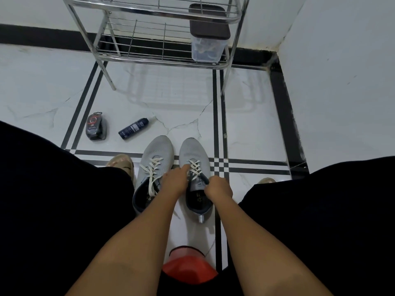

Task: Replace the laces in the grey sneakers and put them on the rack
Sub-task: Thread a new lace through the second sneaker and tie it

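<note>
Two grey sneakers with white laces stand side by side on the floor, toes pointing away from me. The left sneaker (157, 154) has loose lace ends trailing over its opening. My left hand (174, 181) reaches onto the right sneaker (191, 150) and pinches its lace near the lower eyelets. My right hand (218, 186) is curled at that shoe's tongue and collar, gripping it. The metal wire rack (162, 58) stands beyond the shoes against the wall.
A clear plastic box with a dark lid (206, 43) sits on the rack's lower shelf at the right. A dark spray can (133, 128) and a shoe polish pack (95, 127) lie on the floor to the left. An orange stool (189, 268) shows between my knees.
</note>
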`<state>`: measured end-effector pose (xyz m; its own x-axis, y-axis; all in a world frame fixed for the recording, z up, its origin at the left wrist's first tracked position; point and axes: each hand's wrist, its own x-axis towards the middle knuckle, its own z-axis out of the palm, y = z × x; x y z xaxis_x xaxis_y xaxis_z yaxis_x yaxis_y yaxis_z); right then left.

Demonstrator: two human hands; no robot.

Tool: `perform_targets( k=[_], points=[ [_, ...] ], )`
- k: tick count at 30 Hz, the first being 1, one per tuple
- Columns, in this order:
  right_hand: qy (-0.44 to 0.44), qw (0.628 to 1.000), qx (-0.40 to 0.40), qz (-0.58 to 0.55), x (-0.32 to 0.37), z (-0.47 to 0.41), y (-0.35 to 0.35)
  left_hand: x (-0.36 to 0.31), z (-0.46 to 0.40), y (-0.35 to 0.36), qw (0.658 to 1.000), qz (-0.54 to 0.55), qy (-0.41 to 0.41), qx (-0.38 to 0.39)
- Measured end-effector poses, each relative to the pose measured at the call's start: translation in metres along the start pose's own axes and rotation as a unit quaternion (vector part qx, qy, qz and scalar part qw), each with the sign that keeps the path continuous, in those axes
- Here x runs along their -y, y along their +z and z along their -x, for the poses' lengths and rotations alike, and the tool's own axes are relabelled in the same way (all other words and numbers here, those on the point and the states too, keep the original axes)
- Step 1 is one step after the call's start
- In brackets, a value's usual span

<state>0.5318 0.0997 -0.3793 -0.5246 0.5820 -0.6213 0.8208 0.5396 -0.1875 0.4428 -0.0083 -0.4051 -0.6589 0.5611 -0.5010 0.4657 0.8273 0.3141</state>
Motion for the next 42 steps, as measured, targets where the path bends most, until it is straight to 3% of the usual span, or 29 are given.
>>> perform_targets(
  k=[6,9,12,17,22,25,29,32,34,36,38,40,42],
  points=[
    [-0.012,1.0,0.001,0.013,0.001,-0.001,0.0,-0.006,-0.001,-0.012,0.985,0.165,-0.056,0.017],
    [-0.013,1.0,0.002,0.016,0.001,-0.002,0.0,-0.012,-0.004,-0.034,0.954,0.281,-0.105,0.029],
    [-0.013,1.0,0.003,0.023,0.002,-0.001,-0.001,-0.025,-0.003,-0.067,0.91,0.386,-0.121,0.092],
    [-0.013,0.999,0.032,0.007,0.003,-0.001,-0.005,-0.024,0.019,-0.095,0.908,0.396,-0.039,0.126],
    [-0.026,0.994,0.007,-0.108,0.016,-0.002,-0.029,-0.028,0.032,-0.129,0.918,0.377,0.007,0.124],
    [-0.07,0.971,-0.018,-0.229,0.024,0.002,-0.056,-0.033,0.039,-0.153,0.924,0.371,0.031,0.084],
    [-0.166,0.924,0.121,-0.321,0.037,0.016,-0.079,-0.042,0.046,-0.172,0.908,0.414,0.063,-0.015],
    [-0.19,0.934,0.049,-0.297,0.044,0.014,-0.072,-0.051,0.051,-0.173,0.876,0.467,0.096,-0.069],
    [-0.155,0.932,0.0,-0.328,0.044,0.01,-0.07,-0.057,0.047,-0.166,0.845,0.504,0.098,-0.148],
    [-0.128,0.906,-0.02,-0.404,0.042,0.01,-0.077,-0.06,0.041,-0.156,0.823,0.511,0.026,-0.246],
    [-0.104,0.872,-0.046,-0.476,0.039,0.011,-0.088,-0.054,0.034,-0.139,0.814,0.502,-0.093,-0.278],
    [-0.09,0.843,-0.062,-0.526,0.04,0.012,-0.096,-0.047,0.029,-0.116,0.838,0.488,-0.132,-0.205],
    [-0.095,0.827,-0.059,-0.55,0.042,0.015,-0.102,-0.047,0.028,-0.098,0.878,0.468,-0.056,-0.089]
  ],
)
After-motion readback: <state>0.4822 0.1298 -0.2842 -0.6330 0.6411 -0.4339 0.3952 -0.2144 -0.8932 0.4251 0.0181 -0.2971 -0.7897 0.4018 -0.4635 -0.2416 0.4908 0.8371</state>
